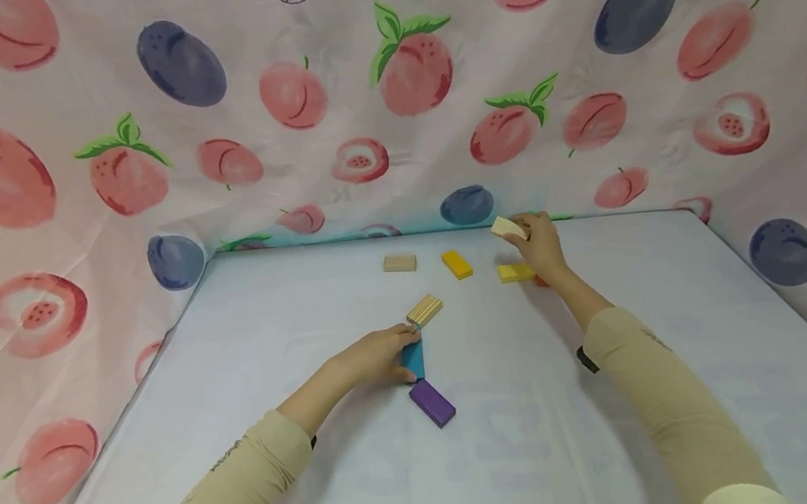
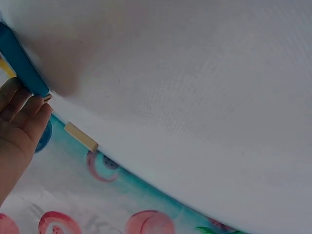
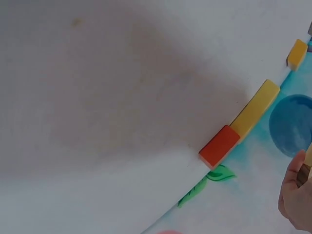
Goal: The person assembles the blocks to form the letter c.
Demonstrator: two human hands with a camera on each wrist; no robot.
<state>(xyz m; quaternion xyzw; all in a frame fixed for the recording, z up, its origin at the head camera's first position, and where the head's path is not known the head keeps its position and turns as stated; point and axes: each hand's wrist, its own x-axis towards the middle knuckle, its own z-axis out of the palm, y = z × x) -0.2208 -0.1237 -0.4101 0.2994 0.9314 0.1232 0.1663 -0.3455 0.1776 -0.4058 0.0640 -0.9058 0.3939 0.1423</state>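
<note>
My left hand (image 1: pixel 378 356) pinches a blue block (image 1: pixel 412 358) on the table, fingers at its far end and thumb at its near end. In the left wrist view the fingers cover one end of the blue block. A purple block (image 1: pixel 433 403) lies at its near end, and a pale striped wooden block (image 1: pixel 424 311) just beyond it. Farther right, my right hand (image 1: pixel 542 243) holds a pale wooden block (image 1: pixel 509 228) above the table. Below that hand lie a yellow block (image 1: pixel 515 272) and a red block (image 3: pixel 219 146), end to end; the head view mostly hides the red one.
A plain wooden block (image 1: pixel 400 263) and an orange-yellow block (image 1: pixel 457 264) lie near the back of the white-covered table (image 1: pixel 288 300). A fruit-print cloth (image 1: pixel 350 65) hangs behind the back edge and at both sides.
</note>
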